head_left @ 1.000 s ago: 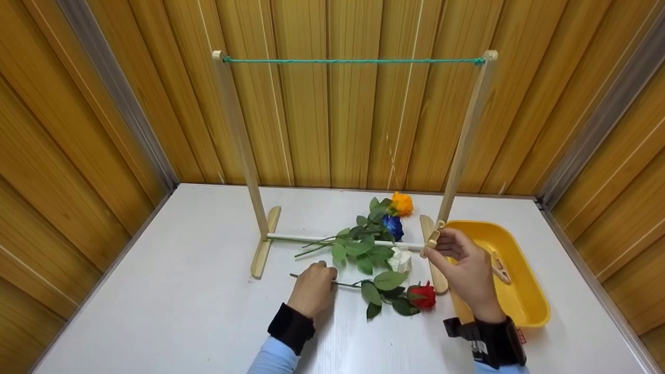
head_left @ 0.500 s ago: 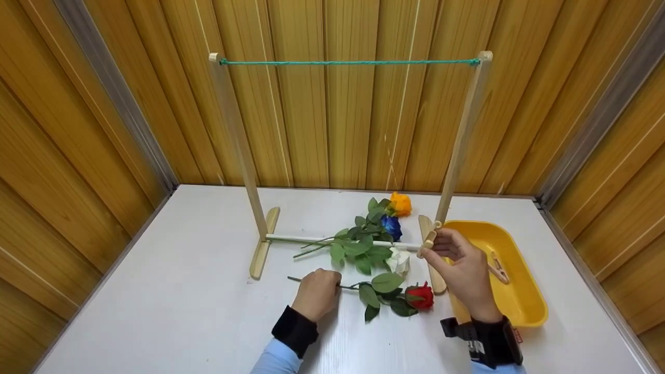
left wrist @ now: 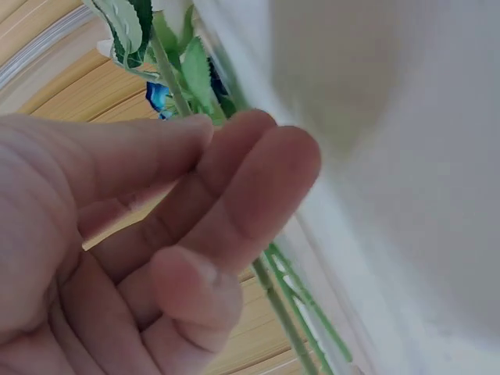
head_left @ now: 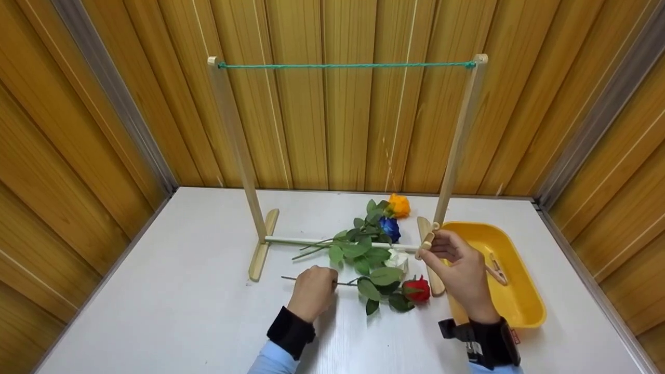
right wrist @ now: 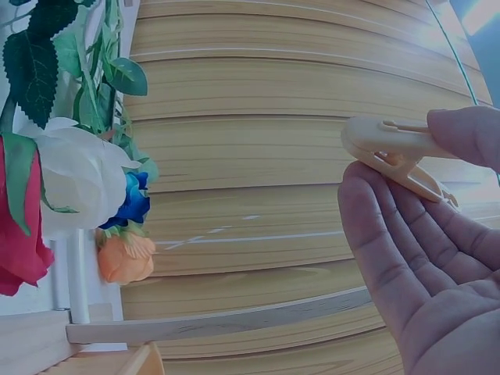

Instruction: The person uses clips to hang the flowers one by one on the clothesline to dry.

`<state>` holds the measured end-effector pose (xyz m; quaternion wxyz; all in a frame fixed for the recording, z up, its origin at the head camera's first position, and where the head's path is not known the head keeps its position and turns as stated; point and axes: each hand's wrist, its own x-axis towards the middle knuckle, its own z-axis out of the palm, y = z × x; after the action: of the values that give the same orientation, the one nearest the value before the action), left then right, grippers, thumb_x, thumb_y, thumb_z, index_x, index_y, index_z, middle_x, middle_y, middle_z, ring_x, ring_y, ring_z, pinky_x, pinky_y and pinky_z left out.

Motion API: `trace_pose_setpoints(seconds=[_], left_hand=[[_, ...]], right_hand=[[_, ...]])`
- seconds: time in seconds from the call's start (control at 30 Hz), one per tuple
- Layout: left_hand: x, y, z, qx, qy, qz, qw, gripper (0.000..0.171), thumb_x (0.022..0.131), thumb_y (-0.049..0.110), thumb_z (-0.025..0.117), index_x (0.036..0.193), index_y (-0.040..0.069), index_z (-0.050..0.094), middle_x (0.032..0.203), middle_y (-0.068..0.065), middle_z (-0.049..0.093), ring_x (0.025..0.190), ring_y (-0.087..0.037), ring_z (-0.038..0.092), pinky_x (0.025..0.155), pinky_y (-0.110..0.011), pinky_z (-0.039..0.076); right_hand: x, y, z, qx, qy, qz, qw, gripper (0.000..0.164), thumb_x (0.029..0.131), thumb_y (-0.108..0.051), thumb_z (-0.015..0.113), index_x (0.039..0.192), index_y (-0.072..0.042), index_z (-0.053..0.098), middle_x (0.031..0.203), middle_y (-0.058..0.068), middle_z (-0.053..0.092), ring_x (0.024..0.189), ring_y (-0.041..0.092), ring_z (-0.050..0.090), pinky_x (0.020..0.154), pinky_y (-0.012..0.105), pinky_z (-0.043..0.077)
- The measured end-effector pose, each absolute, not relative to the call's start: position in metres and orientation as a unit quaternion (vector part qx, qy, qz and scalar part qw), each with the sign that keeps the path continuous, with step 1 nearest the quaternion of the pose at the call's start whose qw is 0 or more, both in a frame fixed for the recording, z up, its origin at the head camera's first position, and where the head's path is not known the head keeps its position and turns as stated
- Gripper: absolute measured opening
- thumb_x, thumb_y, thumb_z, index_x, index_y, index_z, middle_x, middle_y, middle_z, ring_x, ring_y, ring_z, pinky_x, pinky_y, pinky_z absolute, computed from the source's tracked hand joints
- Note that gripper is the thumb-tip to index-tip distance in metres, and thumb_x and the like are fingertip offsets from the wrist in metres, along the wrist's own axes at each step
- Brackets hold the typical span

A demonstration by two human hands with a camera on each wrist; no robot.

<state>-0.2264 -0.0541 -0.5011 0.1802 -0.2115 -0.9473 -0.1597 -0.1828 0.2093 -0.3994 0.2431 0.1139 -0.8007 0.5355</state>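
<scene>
Tangling, slipping and knocking look like the main risks here.
Head view: at lower centre, the left hand (head_left: 314,293) curls its fingers round the stem of the red rose (head_left: 416,289), low over the counter (head_left: 156,291); its leaves (head_left: 369,289) appear to overlap the white rose (head_left: 399,259), so lifting could drag that along. Right of centre, the right hand (head_left: 462,270) pinches a beige clothespin (head_left: 427,241) near the wooden stand (head_left: 460,140), which a sideways swing might knock. Left wrist view: the fingers hide their contact at centre; a loose hold could let the stem roll. Right wrist view: at right, thumb and fingertips pinch the clothespin; an off-centre squeeze could pop it free.
</scene>
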Motion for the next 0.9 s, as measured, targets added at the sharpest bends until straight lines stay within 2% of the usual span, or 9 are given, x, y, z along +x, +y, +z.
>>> trace_pose_setpoints(seconds=[0.17,0.37,0.57,0.9], left_hand=[[-0.227,-0.053,-0.493,-0.215,-0.941,-0.169,0.199,0.028,0.068,-0.007,0.066,0.056,0.015,0.054,0.055,0.001,0.057,0.051,-0.017,0.055,0.046,-0.031,0.041],[-0.223,-0.050,-0.490,-0.214,-0.933,-0.194,0.215,0.023,0.077,-0.003,0.070,0.063,0.012,0.059,0.061,-0.004,0.064,0.055,-0.020,0.061,0.049,-0.032,0.047],[-0.218,-0.050,-0.484,-0.214,-0.918,-0.205,0.263,0.023,0.076,0.001,0.075,0.067,0.011,0.056,0.064,-0.003,0.064,0.060,-0.021,0.063,0.052,-0.034,0.049],[-0.216,-0.041,-0.473,-0.236,-0.881,-0.262,0.315,0.022,0.083,0.002,0.072,0.076,0.010,0.054,0.069,0.001,0.055,0.061,-0.011,0.054,0.054,-0.025,0.045]], right_hand=[[-0.185,0.209,-0.399,0.115,-0.798,0.537,0.247,0.031,0.078,0.011,0.073,0.107,0.012,0.062,0.089,0.016,0.068,0.080,0.011,0.064,0.073,0.017,0.054],[-0.185,0.207,-0.402,0.123,-0.802,0.532,0.241,0.031,0.078,0.010,0.073,0.106,0.011,0.062,0.089,0.014,0.068,0.080,0.011,0.065,0.074,0.017,0.054],[-0.186,0.205,-0.404,0.118,-0.795,0.548,0.232,0.030,0.077,0.011,0.073,0.105,0.010,0.062,0.088,0.015,0.068,0.079,0.013,0.065,0.073,0.019,0.054],[-0.184,0.210,-0.401,0.111,-0.790,0.558,0.230,0.028,0.078,0.010,0.073,0.105,0.010,0.062,0.088,0.015,0.068,0.079,0.014,0.066,0.073,0.021,0.055]])
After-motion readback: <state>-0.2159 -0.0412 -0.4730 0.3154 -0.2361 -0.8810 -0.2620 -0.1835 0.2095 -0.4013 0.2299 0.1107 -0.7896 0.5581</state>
